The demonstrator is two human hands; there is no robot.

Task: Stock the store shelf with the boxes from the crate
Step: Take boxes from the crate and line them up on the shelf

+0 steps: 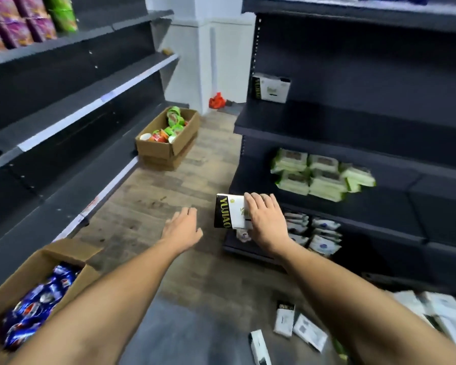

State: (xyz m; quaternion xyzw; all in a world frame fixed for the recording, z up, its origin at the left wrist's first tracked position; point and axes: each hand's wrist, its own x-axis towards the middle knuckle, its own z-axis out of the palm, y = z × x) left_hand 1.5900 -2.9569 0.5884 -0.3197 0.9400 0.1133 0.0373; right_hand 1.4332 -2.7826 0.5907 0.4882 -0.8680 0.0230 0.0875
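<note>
My right hand (265, 218) grips a white box with a black side panel reading YUJIAO (228, 210), held in the air in front of the dark shelf unit (353, 119) on the right. A matching box (271, 87) stands on an upper shelf of that unit, at its left end. My left hand (183, 226) hovers to the left of the held box, fingers relaxed, holding nothing. Several similar white boxes (311, 331) lie at the bottom right, some loose on the floor. The crate itself is mostly out of frame.
Green wipe packs (319, 175) fill a middle shelf, white packs (319, 233) the shelf below. A cardboard box of blue packets (34, 306) sits at bottom left. Another carton with green cups (169, 135) stands on the wooden floor ahead. Dark shelving (63, 106) lines the left side.
</note>
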